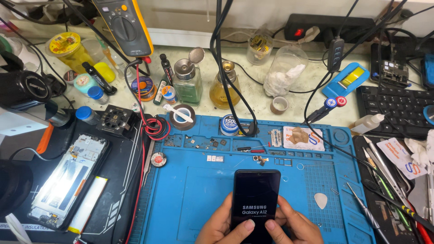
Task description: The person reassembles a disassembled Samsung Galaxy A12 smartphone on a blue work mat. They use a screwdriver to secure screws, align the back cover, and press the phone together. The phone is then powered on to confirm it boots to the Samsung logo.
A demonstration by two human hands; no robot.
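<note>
Head view: both hands, left hand [220, 228] and right hand [294, 227], fingers wrapped around black phone [255, 199] over blue mat [199, 190]; white pick [320, 200] near, opened phone [68, 180] well apart.

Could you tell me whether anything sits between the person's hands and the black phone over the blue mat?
Nothing visible does: the left hand and right hand grip the black phone directly, thumbs on its screen.

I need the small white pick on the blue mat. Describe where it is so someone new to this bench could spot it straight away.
Start at the blue work mat in the middle of the bench, where the left hand and right hand hold a black phone. Look just right of the phone, on the mat's gridded patch: the white pick lies there alone. It is the only pale, rounded-triangle piece there; the neighbours are thin metal tools.
</note>
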